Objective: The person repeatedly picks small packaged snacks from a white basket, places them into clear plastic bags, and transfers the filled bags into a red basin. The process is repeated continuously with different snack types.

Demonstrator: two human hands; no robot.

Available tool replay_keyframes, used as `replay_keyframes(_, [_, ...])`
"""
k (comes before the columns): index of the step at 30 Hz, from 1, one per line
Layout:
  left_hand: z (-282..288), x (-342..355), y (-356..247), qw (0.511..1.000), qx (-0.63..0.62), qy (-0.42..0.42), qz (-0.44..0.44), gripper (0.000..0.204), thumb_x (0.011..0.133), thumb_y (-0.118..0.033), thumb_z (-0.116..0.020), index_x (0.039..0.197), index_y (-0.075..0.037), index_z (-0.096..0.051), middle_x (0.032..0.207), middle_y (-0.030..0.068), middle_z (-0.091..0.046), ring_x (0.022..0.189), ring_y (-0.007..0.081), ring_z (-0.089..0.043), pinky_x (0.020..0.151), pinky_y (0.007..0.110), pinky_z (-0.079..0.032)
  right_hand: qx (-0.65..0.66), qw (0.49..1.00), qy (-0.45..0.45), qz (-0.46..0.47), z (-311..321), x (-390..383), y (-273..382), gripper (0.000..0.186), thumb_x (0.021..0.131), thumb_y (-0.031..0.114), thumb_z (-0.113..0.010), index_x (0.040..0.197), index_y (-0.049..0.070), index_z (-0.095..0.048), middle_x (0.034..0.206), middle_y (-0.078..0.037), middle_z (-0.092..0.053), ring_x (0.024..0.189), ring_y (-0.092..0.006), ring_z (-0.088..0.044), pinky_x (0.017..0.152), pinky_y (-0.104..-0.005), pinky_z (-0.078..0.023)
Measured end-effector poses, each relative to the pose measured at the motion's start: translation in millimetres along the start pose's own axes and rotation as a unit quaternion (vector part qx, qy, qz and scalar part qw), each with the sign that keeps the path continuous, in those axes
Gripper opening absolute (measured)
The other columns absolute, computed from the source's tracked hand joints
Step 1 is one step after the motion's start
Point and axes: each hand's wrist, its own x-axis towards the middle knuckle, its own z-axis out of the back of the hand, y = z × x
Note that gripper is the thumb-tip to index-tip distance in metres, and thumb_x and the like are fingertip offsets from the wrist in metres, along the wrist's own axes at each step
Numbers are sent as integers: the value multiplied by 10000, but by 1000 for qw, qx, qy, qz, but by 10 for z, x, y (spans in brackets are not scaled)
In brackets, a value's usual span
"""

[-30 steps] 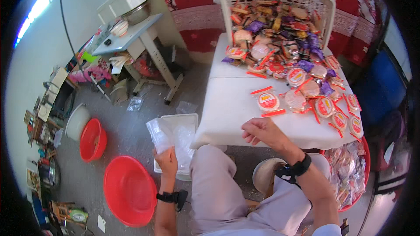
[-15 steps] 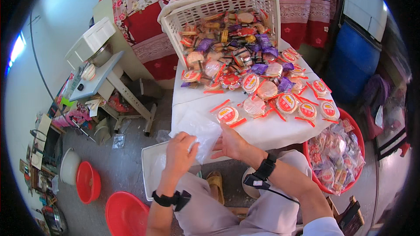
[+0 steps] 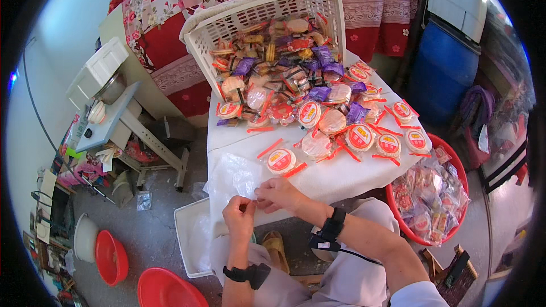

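Note:
A thin, clear plastic bag (image 3: 232,175) hangs crumpled against the white-covered table's near left part. My left hand (image 3: 239,216) is closed in a pinch at the bag's near edge. Close beside it, my right hand (image 3: 278,194) pinches the same edge with bent fingers, the two sets of fingertips almost touching. Just beyond my right hand lies a round wrapped biscuit (image 3: 281,161) with a red-and-white label. Several more wrapped biscuits spread to the right of it. Behind them a white plastic basket (image 3: 199,52) lies tipped, spilling small packaged snacks (image 3: 273,74) onto the cloth.
A red tub (image 3: 465,190) of filled bags stands right of the table. A white bin (image 3: 187,244) sits below the bag. Red basins (image 3: 168,290) rest on the floor at left. A small side table (image 3: 111,122) and a blue barrel (image 3: 443,74) flank the workplace.
My right hand has moved from an open pose to a pinch beside my left hand. The bag has swung away from me, and the view has shifted to the right.

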Motion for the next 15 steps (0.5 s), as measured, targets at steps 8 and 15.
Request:
replay_keyframes(8, [-60,-28,-103,1000,3,-2,-15,133,826,-46,-723,798,-1,-601,652,37,-586,580,92,-512,538,259,-427,-10,1000,-10,10,-47,65,3,207,930,220,-608,926,15,-639,812,-71,-689,686,-146,-671,626,-279,-578])
replay_keyframes(15, [-81,0,-73,996,-82,-26,10,93,838,-34,-692,822,4,-609,677,23,-567,613,80,-489,563,254,-424,-8,998,8,56,-24,97,-38,194,920,223,-634,911,34,-680,814,-47,-698,664,-102,-650,603,-243,-556])
